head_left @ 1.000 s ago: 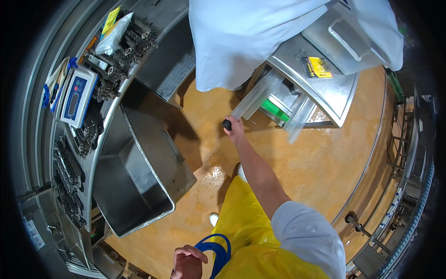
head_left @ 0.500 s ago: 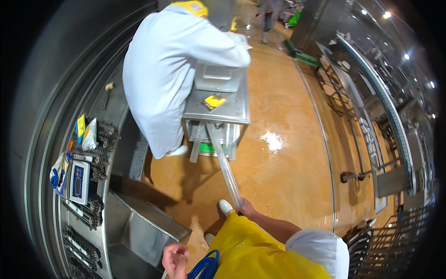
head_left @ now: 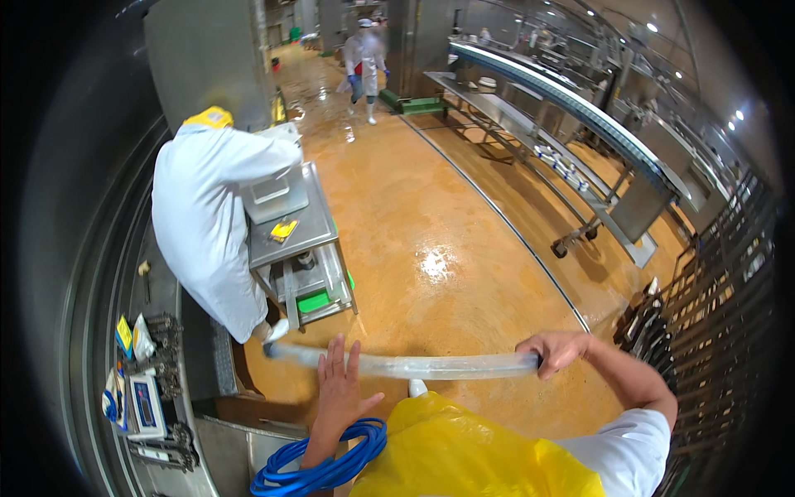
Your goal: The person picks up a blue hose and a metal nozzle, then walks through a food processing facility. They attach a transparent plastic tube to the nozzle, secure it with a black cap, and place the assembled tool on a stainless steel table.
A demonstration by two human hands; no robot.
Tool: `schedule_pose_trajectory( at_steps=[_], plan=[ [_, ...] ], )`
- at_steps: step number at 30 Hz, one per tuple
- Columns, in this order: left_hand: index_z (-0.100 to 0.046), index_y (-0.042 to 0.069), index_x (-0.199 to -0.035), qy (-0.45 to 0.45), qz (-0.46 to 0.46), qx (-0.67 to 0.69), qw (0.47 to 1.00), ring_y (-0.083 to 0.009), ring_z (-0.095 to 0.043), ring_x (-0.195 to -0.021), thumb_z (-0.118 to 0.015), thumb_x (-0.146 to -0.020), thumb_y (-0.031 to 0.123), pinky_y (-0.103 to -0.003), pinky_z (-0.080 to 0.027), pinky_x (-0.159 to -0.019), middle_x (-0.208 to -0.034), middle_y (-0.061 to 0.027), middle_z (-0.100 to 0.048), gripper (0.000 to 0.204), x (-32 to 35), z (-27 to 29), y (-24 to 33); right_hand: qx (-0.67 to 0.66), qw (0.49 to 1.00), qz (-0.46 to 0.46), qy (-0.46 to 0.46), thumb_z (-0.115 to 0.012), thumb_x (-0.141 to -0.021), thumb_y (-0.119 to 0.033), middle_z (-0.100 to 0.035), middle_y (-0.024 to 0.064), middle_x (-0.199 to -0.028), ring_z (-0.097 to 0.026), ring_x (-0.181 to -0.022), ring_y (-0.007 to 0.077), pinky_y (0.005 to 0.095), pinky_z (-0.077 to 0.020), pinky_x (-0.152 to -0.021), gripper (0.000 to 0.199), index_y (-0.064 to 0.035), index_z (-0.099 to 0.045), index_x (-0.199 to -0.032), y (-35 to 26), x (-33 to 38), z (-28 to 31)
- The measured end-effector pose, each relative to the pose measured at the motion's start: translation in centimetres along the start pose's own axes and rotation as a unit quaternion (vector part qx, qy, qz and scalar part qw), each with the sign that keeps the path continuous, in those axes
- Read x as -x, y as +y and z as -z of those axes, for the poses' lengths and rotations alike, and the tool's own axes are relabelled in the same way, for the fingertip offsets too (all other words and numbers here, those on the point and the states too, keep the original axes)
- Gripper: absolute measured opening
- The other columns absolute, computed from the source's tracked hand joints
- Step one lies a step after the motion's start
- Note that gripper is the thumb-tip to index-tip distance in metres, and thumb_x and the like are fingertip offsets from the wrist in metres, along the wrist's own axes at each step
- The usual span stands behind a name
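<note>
A long clear plastic tube point(head_left: 454, 367) with dark ends lies across in front of my body, nearly level. My right hand point(head_left: 560, 354) is closed round its right end. Towards the other end, my left hand point(head_left: 339, 381) is up against or just beside the tube, fingers spread, with no grip on it. Whether the palm touches the tube I cannot tell. A coil of blue hose point(head_left: 327, 470) hangs round my left forearm. Below is my yellow apron point(head_left: 451, 447). The tube's left end is blurred.
A co-worker in a white coat point(head_left: 195, 215) leans over a steel cart point(head_left: 310, 224) bearing a clear bin point(head_left: 277, 196). On the left, a steel counter point(head_left: 170, 348) holds a scale point(head_left: 147, 406) and metal parts. Another person point(head_left: 364, 66) is far off. A conveyor point(head_left: 571, 108) runs along the right.
The tube has swung from pointing ahead to lying crosswise. My right hand has moved right and up with it; my left hand has risen to it and opened. The view has turned right.
</note>
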State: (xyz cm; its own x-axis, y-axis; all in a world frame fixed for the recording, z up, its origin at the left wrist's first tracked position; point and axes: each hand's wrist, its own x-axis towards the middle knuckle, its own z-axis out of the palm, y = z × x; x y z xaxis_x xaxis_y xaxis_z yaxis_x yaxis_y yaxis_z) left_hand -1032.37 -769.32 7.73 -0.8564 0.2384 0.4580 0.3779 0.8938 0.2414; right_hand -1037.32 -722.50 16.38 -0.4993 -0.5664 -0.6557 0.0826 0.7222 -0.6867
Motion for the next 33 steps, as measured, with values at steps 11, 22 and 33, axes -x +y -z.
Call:
schedule_pose_trajectory(
  at_steps=[11, 22, 33],
  plan=[
    [-0.067, 0.010, -0.094, 0.213, 0.206, 0.320, 0.900, -0.0272, -0.063, -0.060, -0.086, -0.083, 0.013, -0.041, -0.054, -0.060, -0.078, -0.0067, -0.066, 0.022, 0.0, -0.6, 2.7, -0.043, 0.935, 0.353, -0.003, -0.077, -0.095, -0.045, -0.063, 0.0131, -0.145, -0.066, -0.123, 0.0234, 0.0423, -0.0525, -0.107, 0.083, -0.0032, -0.043, -0.158, -11.9, -1.4, 5.5],
    [-0.054, 0.012, -0.102, 0.348, 0.257, 0.699, 0.570, -0.0150, -0.057, -0.074, -0.061, -0.106, 0.024, -0.045, -0.053, -0.097, -0.077, -0.0006, -0.052, 0.015, 1.8, 5.8, 6.4, -0.084, 0.924, 0.242, -0.283, -0.087, -0.080, -0.030, -0.076, 0.0107, -0.104, -0.071, -0.094, 0.0276, 0.0441, -0.0568, -0.083, 0.066, -0.0001, -0.060, -0.132, -7.7, -19.8, -13.5],
    [-0.057, 0.011, -0.097, 0.401, 0.328, 0.715, 0.469, -0.0161, -0.056, -0.072, -0.062, -0.107, 0.026, -0.043, -0.051, -0.102, -0.073, -0.0002, -0.050, 0.019, 6.1, 5.2, 6.6, 0.116, 0.924, 0.353, 0.090, -0.078, -0.080, -0.023, -0.072, 0.0202, -0.101, -0.070, -0.096, 0.0439, 0.0500, -0.0557, -0.081, 0.063, -0.0026, -0.055, -0.135, -5.7, -11.2, -16.1]
  ],
)
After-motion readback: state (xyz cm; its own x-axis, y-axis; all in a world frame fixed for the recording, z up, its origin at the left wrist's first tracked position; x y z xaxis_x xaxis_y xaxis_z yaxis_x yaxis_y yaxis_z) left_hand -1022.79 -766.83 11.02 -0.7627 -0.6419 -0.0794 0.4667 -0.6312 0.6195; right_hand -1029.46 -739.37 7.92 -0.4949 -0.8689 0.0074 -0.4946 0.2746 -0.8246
